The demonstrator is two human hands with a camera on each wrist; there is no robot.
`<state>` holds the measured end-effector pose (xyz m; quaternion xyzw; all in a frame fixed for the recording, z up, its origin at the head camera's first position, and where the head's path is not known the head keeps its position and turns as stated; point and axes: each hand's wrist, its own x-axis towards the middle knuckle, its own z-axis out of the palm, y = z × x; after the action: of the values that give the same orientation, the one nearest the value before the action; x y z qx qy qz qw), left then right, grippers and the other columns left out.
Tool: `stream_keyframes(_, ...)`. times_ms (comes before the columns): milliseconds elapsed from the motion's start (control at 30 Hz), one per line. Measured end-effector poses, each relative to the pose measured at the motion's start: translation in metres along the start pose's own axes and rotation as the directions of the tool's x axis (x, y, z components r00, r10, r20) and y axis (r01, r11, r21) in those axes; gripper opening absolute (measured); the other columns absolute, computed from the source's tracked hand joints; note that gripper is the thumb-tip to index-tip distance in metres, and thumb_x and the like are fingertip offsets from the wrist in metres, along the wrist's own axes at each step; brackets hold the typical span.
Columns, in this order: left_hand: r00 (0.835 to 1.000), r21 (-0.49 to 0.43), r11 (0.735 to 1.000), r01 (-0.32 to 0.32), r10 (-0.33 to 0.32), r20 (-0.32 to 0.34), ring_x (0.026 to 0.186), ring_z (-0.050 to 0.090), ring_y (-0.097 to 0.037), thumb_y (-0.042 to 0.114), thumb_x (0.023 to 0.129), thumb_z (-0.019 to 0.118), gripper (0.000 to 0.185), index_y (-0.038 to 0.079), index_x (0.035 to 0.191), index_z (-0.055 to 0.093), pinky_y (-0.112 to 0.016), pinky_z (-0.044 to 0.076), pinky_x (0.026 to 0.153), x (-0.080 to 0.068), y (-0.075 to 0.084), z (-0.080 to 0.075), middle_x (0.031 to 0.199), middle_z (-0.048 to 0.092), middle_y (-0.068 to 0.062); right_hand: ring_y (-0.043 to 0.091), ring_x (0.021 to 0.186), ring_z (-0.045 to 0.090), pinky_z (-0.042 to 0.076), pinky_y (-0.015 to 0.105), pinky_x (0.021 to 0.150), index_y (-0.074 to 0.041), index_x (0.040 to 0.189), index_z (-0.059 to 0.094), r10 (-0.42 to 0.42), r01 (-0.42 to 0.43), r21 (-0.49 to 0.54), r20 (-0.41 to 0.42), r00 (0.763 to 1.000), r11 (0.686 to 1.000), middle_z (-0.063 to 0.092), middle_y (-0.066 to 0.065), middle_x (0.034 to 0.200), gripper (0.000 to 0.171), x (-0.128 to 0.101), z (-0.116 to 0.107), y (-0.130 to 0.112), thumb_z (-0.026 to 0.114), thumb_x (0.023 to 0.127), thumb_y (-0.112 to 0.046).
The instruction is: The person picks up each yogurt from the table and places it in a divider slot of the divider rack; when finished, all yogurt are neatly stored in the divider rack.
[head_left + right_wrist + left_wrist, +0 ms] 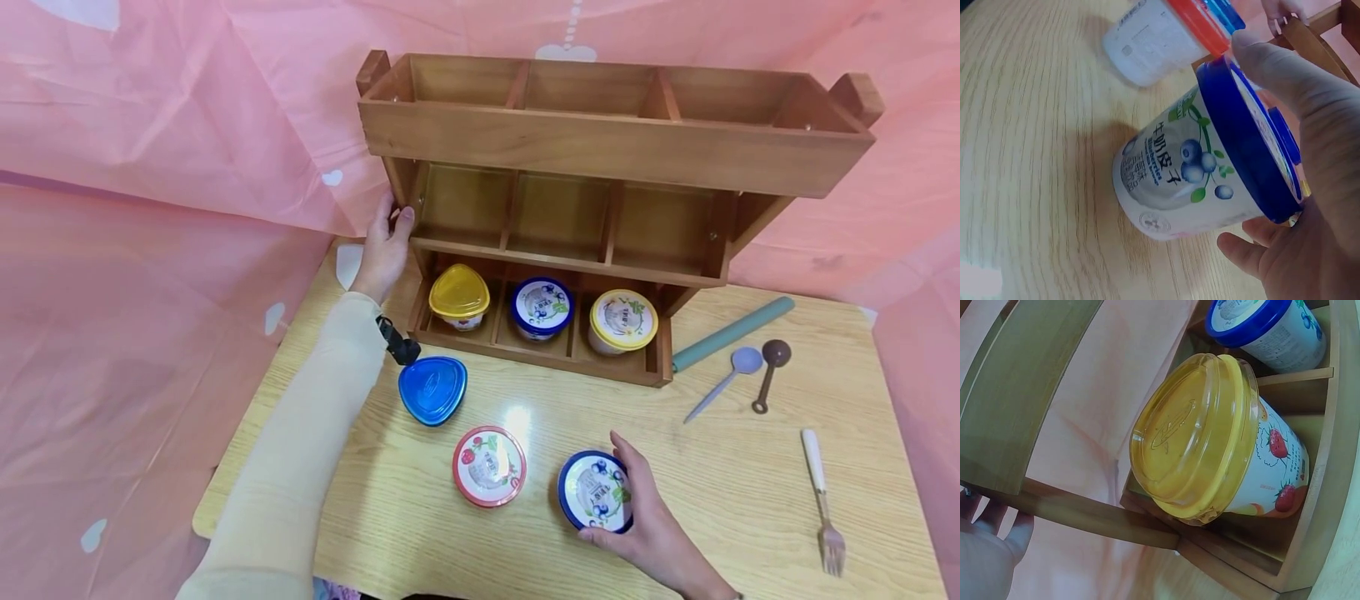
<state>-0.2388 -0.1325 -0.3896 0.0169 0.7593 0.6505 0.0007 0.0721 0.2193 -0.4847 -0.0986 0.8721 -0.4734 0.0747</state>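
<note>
My left hand (385, 250) grips the left side of a brown wooden tiered rack (615, 150), its fingers going behind the side board in the left wrist view. My right hand (651, 521) is curled round a yogurt tub (1179, 165) with a dark blue lid and blueberry pictures, thumb on one side and fingers on the other. That tub is at the table's front. Left of it stands a tub with a red-rimmed strawberry lid (490, 467). A tub with a clear blue rounded-triangular lid (432, 390) sits below my left wrist.
On the rack's bottom tier are a yellow-domed tub (1197, 437), a blue-lidded tub (542, 307) and a yellow-rimmed tub (624, 321). To the right lie a green stick (733, 333), a lilac spoon (745, 361), a brown spoon (776, 354) and a white-handled fork (823, 500). Pink cloth (187, 108) hangs behind.
</note>
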Motion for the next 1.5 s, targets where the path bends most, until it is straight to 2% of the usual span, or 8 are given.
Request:
stream_keyframes(200,0.999,-0.004,0.999,-0.050,0.050,-0.015,0.145,0.033,-0.016,0.023,0.107,0.041,0.051,0.018,0.156,0.026,-0.029,0.026,0.121,0.003,-0.003,0.001,0.158,0.034,-0.005,0.031,0.135,0.035,0.019,-0.002,0.103,-0.013,0.159,0.008,0.003,-0.003,-0.021,0.001,1.000,1.000,0.029,0.029,0.151,0.128,-0.004,0.000,0.002,0.094,0.064,-0.023)
stream_keyframes(400,0.999,0.020,0.999,-0.038,0.038,-0.009,0.147,0.031,-0.016,0.026,0.107,0.040,0.052,0.022,0.156,0.024,-0.030,0.026,0.122,0.003,-0.003,0.000,0.160,0.031,-0.002,0.044,0.132,0.041,0.018,-0.004,0.095,-0.015,0.158,0.011,0.146,-0.145,-0.050,0.006,0.989,0.988,0.035,0.027,0.150,0.124,-0.007,-0.002,0.000,0.092,0.066,-0.032)
stream_keyframes(700,0.998,0.015,0.998,-0.059,0.059,-0.018,0.146,0.033,-0.017,0.024,0.107,0.040,0.051,0.020,0.156,0.026,-0.030,0.028,0.121,0.002,-0.004,0.000,0.159,0.033,-0.003,0.039,0.128,0.050,0.036,0.010,0.096,-0.009,0.153,0.023,0.185,-0.186,-0.128,-0.021,0.983,0.974,0.044,0.021,0.145,0.114,-0.003,-0.003,-0.002,0.093,0.066,-0.032)
stream_keyframes(800,0.999,0.002,0.999,-0.047,0.047,-0.013,0.147,0.033,-0.018,0.022,0.107,0.040,0.052,0.019,0.156,0.025,-0.030,0.027,0.121,-0.001,0.002,0.001,0.159,0.032,-0.005,0.041,0.127,0.049,0.036,0.009,0.097,-0.014,0.155,0.021,0.161,-0.166,-0.119,-0.048,0.986,0.979,0.044,0.022,0.145,0.116,0.001,-0.009,-0.007,0.093,0.065,-0.029)
stream_keyframes(900,1.000,-0.005,1.000,-0.028,0.028,-0.001,0.148,0.031,-0.020,0.019,0.107,0.040,0.052,0.017,0.156,0.024,-0.032,0.026,0.122,-0.007,0.014,0.001,0.160,0.030,-0.007,0.037,0.126,0.048,0.025,-0.001,0.094,-0.020,0.157,0.018,0.099,-0.107,-0.094,-0.089,0.991,0.990,0.043,0.023,0.146,0.119,0.009,-0.021,-0.013,0.093,0.065,-0.022)
stream_keyframes(1133,1.000,0.024,0.999,-0.021,0.021,0.009,0.148,0.029,-0.022,0.017,0.107,0.039,0.053,0.013,0.157,0.022,-0.031,0.026,0.121,-0.016,0.027,0.002,0.161,0.029,-0.009,-0.006,0.123,0.040,0.031,0.000,0.095,-0.015,0.157,0.020,-0.078,0.066,-0.061,-0.224,0.971,0.996,0.040,0.017,0.147,0.122,0.036,-0.061,-0.035,0.092,0.059,0.002)
stream_keyframes(1333,1.000,0.014,1.000,-0.018,0.018,0.015,0.148,0.029,-0.021,0.018,0.107,0.039,0.053,0.014,0.157,0.022,-0.032,0.026,0.122,-0.015,0.026,0.001,0.161,0.028,-0.008,-0.001,0.119,0.045,0.038,0.002,0.091,-0.011,0.156,0.020,-0.115,0.119,-0.003,-0.298,0.948,0.993,0.034,-0.010,0.143,0.122,0.052,-0.086,-0.055,0.083,0.057,0.021)
stream_keyframes(1500,1.000,0.015,1.000,-0.014,0.013,0.015,0.149,0.029,-0.021,0.018,0.107,0.038,0.052,0.014,0.157,0.022,-0.032,0.026,0.121,-0.016,0.026,0.001,0.161,0.028,-0.008,0.002,0.118,0.044,0.039,0.001,0.089,-0.015,0.156,0.017,-0.108,0.112,-0.004,-0.314,0.943,0.994,0.032,-0.012,0.143,0.123,0.060,-0.097,-0.063,0.081,0.058,0.022)
